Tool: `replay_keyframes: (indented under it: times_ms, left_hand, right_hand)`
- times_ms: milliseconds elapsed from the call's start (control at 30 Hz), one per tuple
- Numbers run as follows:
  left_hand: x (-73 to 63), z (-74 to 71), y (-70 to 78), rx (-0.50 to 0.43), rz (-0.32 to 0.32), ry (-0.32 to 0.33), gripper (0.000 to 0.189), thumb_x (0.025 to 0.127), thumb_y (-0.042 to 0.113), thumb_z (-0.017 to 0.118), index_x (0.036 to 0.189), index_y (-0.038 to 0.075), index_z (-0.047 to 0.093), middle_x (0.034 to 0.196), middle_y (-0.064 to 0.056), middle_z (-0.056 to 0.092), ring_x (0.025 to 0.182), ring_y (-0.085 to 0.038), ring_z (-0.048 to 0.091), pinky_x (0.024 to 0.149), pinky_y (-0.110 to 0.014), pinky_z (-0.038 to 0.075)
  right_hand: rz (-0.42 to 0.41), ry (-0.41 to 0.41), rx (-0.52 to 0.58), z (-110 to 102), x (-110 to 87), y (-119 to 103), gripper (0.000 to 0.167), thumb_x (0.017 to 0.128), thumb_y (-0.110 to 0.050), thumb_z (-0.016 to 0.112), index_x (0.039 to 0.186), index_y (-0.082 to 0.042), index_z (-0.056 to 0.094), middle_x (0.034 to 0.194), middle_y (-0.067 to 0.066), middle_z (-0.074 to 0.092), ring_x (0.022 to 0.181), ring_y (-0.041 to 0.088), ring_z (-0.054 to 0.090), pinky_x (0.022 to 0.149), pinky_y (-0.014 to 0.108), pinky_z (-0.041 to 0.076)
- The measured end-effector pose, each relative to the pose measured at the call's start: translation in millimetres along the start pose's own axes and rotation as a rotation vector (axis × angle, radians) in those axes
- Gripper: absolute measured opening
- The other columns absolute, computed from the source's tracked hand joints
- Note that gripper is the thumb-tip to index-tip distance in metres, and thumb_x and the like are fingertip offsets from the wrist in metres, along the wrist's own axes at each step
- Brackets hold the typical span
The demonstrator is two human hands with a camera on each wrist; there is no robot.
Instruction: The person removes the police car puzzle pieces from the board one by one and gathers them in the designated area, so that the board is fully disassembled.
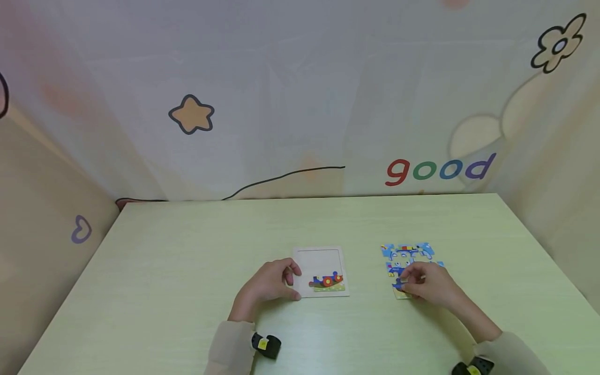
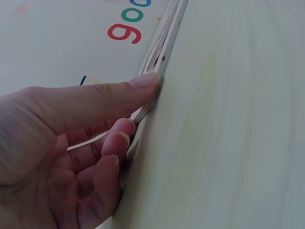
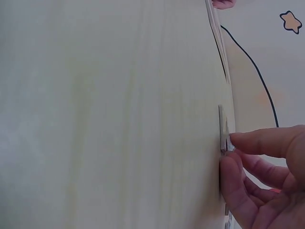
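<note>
A white square jigsaw puzzle board (image 1: 319, 261) lies on the table, with fitted pieces showing a colourful train (image 1: 328, 282) in its lower right part. My left hand (image 1: 268, 284) holds the board's left side, thumb at the near corner and fingers curled along the edge. In the left wrist view the thumb presses on the board's edge (image 2: 164, 55). To the right, several blue and yellow puzzle pieces (image 1: 407, 251) lie grouped. Over the near ones, my right hand (image 1: 433, 284) pinches a puzzle piece (image 3: 222, 126) with thumb and finger; the hand partly hides the group.
The pale green table (image 1: 187, 250) stretches around the board and pieces. A printed cloth backdrop (image 1: 281, 94) rises along its far edge, and cloth also hangs at both sides. Dark camera straps (image 1: 266, 346) sit on both wrists.
</note>
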State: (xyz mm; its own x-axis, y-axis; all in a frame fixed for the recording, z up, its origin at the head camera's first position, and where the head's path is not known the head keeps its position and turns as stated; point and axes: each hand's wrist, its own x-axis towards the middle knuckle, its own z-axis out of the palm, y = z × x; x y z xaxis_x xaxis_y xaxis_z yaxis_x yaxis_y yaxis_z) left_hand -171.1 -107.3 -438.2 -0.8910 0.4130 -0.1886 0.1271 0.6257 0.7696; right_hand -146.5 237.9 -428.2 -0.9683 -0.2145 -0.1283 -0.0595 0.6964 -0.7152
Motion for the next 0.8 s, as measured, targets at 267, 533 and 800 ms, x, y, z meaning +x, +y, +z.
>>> replay_keyframes:
  times_ms: [267,533,800]
  left_hand:
    - [0.4,0.0,1.0,-0.001,-0.018,0.001,0.037,0.067,0.011,0.08,0.095,0.009,0.056,0.075,-0.003,0.049,0.07,-0.017,0.045,0.062,-0.028,0.038]
    - [0.5,0.7,2.9,0.006,-0.02,-0.001,0.036,0.068,0.011,0.08,0.095,0.009,0.057,0.075,-0.003,0.049,0.069,-0.017,0.045,0.062,-0.028,0.037]
    - [0.3,0.7,1.6,0.01,-0.02,0.0,0.035,0.068,0.012,0.08,0.094,0.009,0.057,0.075,-0.003,0.049,0.07,-0.017,0.045,0.062,-0.028,0.037]
  right_hand:
    - [-0.004,-0.004,-0.012,0,0.4,-2,0.015,0.076,-0.005,0.069,0.087,0.001,0.059,0.061,0.001,0.051,0.049,0.012,0.048,0.045,0.024,0.042]
    - [0.021,0.005,-0.046,0,-1.1,-4,0.014,0.076,-0.005,0.069,0.085,0.0,0.059,0.06,0.001,0.052,0.049,0.013,0.05,0.045,0.025,0.043]
    - [-0.086,0.061,-0.04,6,4.5,-26,0.009,0.078,-0.005,0.066,0.085,-0.001,0.061,0.067,0.0,0.052,0.053,0.009,0.049,0.046,0.024,0.04]
